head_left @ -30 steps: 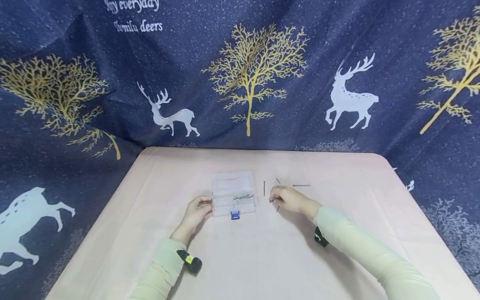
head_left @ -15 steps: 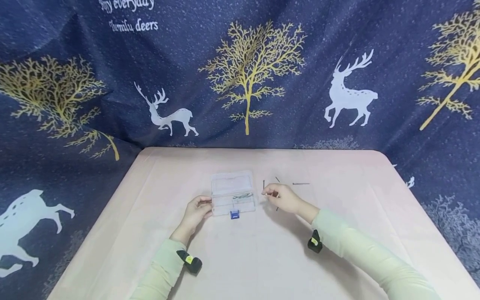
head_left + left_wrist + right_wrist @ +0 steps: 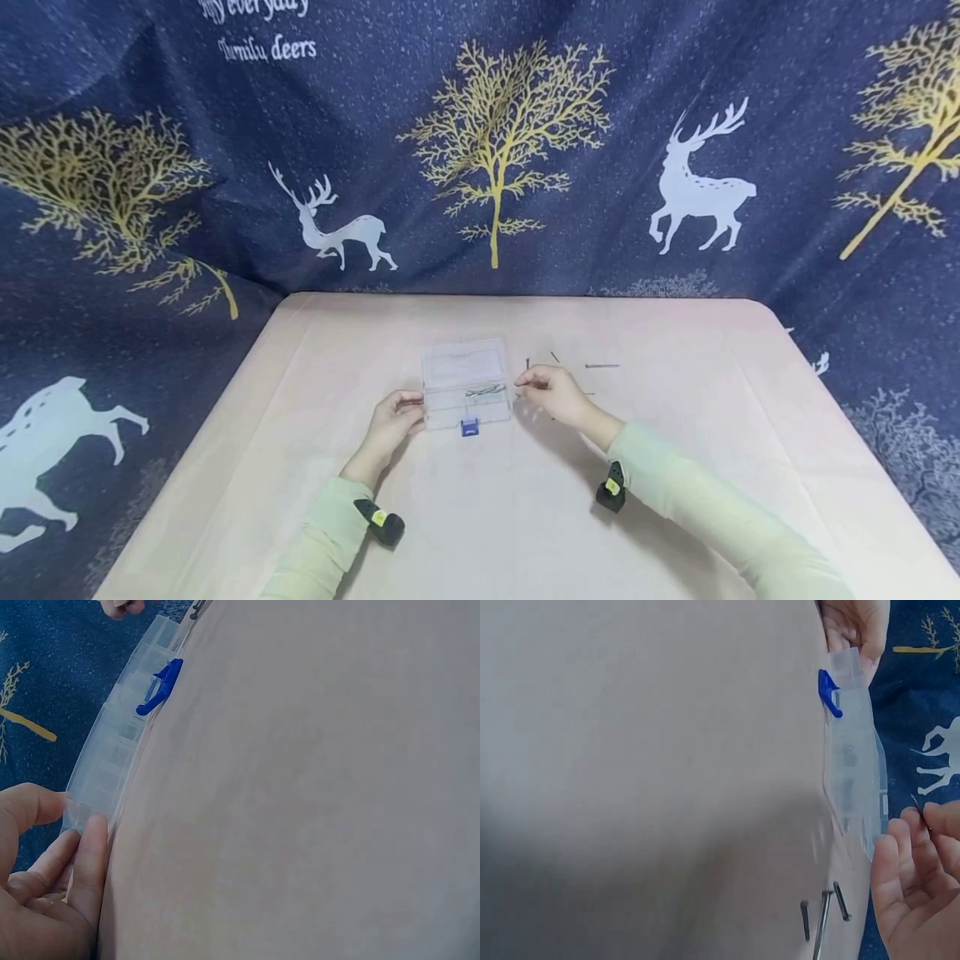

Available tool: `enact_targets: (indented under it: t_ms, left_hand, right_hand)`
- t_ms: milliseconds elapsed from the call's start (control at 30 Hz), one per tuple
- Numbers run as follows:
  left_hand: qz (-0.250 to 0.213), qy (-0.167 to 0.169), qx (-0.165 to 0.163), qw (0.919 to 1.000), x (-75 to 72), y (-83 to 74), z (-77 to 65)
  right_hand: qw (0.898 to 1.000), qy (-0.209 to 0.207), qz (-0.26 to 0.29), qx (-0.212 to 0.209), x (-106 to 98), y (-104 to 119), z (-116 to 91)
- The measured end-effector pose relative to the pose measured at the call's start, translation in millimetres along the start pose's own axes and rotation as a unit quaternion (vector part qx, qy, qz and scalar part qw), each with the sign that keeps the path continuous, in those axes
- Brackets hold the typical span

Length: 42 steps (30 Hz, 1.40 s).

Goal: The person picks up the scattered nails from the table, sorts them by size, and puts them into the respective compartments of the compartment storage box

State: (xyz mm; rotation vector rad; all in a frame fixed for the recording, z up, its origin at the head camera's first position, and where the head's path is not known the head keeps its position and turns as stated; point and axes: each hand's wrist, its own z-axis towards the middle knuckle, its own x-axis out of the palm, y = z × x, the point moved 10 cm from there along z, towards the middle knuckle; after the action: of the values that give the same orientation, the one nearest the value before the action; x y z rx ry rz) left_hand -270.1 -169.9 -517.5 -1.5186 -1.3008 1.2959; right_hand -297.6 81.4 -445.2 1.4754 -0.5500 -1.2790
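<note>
A clear plastic compartment box (image 3: 446, 398) with a blue latch (image 3: 469, 427) lies on the table, its lid (image 3: 465, 364) laid back. Several thin greenish-grey pieces (image 3: 486, 391) rest in one compartment. My left hand (image 3: 392, 423) grips the box's left end between thumb and fingers, as the left wrist view also shows at the box wall (image 3: 101, 776). Just off the box's right side is my right hand (image 3: 558, 395). Its thumb and forefinger pinch a thin dark nail (image 3: 918, 804), mostly hidden by the fingertips.
Several dark nails lie scattered on the pale tablecloth (image 3: 480, 517) around the right hand, among them one nail (image 3: 602, 366) farther right and a short nail (image 3: 555, 357) behind the hand. A dark blue curtain (image 3: 420, 100) printed with deer and trees hangs behind the table.
My right hand has moved left from among the nails to beside the box's right edge, with the nail in its fingertips. My left hand and the box have stayed in place.
</note>
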Motion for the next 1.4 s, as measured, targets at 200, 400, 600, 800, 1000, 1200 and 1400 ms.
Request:
enact_targets:
  t_ms: [200, 400, 600, 800, 1000, 1200, 1400]
  left_hand:
    - [-0.017, -0.005, 0.004, 0.9998, 0.1, 1.8, 1.1]
    - [-0.021, -0.005, 0.008, 0.9997, 0.5, 0.0, -0.1]
    - [-0.015, -0.008, 0.006, 0.9998, -0.1, 0.7, 0.7]
    - [-0.018, -0.008, 0.01, 0.9998, -0.6, -0.5, 0.4]
    - [-0.017, -0.008, 0.015, 0.9997, 0.8, -1.7, -0.3]
    - [-0.019, -0.012, 0.011, 0.9997, 0.8, -1.5, -0.4]
    - [-0.023, -0.012, 0.014, 0.9996, -0.6, -1.1, 0.9]
  right_hand:
    - [0.999, -0.002, 0.022, 0.031, 7.4, -6.7, 2.5]
    - [0.997, -0.029, 0.013, 0.065, 8.2, -14.8, 4.5]
    - [0.997, -0.037, 0.019, 0.067, 11.0, -15.2, 7.3]
    - [0.996, -0.029, 0.016, 0.079, 19.6, -17.5, 9.9]
    - [0.996, -0.022, 0.01, 0.081, 25.5, -16.9, 11.7]
    - [0.998, -0.01, 0.019, 0.058, 25.8, -13.7, 9.8]
    - [0.999, -0.008, 0.025, 0.036, 17.8, -13.7, 3.5]
